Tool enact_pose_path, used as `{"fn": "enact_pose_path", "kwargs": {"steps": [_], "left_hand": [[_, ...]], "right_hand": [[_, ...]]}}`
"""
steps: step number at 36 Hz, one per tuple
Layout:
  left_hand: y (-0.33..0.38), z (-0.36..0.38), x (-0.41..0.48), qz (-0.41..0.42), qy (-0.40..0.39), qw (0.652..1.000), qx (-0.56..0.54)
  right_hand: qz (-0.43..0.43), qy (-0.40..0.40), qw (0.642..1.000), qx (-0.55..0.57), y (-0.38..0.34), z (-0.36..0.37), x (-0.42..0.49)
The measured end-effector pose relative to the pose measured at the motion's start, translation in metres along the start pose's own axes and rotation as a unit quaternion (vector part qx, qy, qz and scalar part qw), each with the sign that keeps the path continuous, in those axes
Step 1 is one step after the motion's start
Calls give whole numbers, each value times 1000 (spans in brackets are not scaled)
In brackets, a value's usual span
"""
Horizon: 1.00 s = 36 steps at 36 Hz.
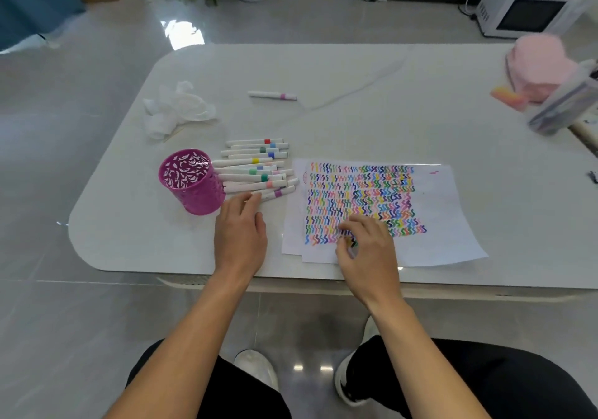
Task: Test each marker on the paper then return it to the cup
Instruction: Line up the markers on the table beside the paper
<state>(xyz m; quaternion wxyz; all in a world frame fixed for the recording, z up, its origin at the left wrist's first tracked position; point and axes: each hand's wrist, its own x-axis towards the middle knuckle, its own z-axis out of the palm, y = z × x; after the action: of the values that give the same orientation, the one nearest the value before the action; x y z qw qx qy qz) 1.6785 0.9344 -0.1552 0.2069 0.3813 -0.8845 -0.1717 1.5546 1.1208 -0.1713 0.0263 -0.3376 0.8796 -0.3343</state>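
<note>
A magenta cut-out metal cup (202, 200) stands left of centre on the white table, and no markers show inside it. Right of it lies a pile of several white markers (255, 172) with coloured bands. My left hand (241, 231) lies flat beside the cup, its straight fingertips touching the nearest, purple-banded marker (277, 193). The paper (437, 211), covered in rows of coloured squiggles, lies to the right. My right hand (369, 250) rests on the paper's near edge with fingers curled and thumb meeting forefinger. I cannot make out whether it pinches anything.
One marker (271, 95) with a pink band lies alone further back. Crumpled white tissue (174, 108) sits behind the cup. At the far right are a pink object (540, 66) and a clear pouch (566, 108). A microwave (530, 4) stands on the floor beyond the table.
</note>
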Motion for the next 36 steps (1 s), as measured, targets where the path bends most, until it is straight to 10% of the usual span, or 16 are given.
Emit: {"fn": "enact_pose_path", "kwargs": {"steps": [15, 24, 36], "left_hand": [[22, -12, 9, -33, -53, 997, 55], [57, -22, 0, -67, -86, 990, -93], [103, -8, -32, -166, -223, 846, -455]], "right_hand": [[14, -43, 998, 35, -6, -16, 9], [21, -39, 996, 78, -31, -25, 20], [97, -67, 975, 190, -34, -39, 26]]}}
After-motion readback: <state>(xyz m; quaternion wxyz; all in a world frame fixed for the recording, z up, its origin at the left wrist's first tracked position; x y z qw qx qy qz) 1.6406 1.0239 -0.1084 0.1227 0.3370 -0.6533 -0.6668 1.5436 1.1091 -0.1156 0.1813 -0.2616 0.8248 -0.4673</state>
